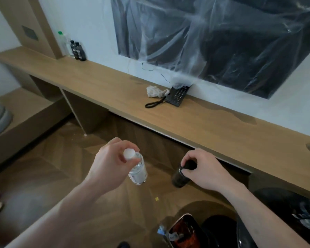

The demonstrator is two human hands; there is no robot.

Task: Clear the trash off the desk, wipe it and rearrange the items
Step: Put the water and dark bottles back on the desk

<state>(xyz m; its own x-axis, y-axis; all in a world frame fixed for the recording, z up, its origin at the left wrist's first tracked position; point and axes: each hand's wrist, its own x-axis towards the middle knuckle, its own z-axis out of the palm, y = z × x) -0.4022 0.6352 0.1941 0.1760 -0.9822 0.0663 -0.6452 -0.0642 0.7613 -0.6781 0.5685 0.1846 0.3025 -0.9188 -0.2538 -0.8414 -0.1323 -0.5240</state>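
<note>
Dim, cool indoor light, flat and soft. Pale glare streaking across the crinkled clear plastic sheet [213, 42] over the dark wall screen. Faint damp sheen along the long light-wood desk [100, 83]. Deep shadow beneath it and in the lower right corner. Slight motion blur on both forearms. Strong wide-angle bending of straight edges near the borders. Overall softness, mild grain.
</note>
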